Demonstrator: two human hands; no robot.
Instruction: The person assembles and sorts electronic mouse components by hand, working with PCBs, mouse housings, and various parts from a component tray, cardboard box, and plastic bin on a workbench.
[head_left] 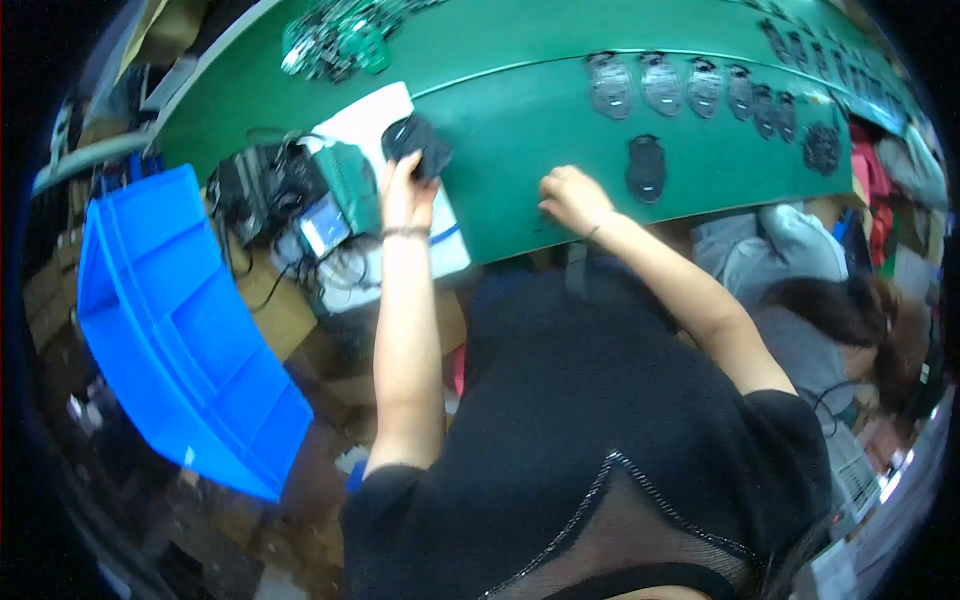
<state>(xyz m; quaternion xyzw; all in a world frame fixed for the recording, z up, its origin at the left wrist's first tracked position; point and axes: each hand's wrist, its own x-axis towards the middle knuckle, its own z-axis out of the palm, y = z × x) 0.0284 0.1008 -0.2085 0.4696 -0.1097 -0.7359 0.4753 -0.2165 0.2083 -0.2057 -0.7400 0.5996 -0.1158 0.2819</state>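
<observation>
Over the white board (458, 250) at the left of the bench, my left hand (405, 190) is closed on a black shell shaped like a computer mouse (425, 145). My right hand (577, 200) hovers at the bench's near edge with its fingers curled together. Whatever it may hold is too small or hidden to make out. To its right, apart from the hand, a single black mouse-shaped shell (646, 168) lies on the green bench top (520, 120).
Similar shells (661, 84) form a row farther back. A dark tangled pile (822, 148) sits at the right. Green circuit parts (340, 42) are heaped at the far left. Black equipment (262, 190) and a blue crate (190, 330) stand left. Another person (790, 250) sits at my right.
</observation>
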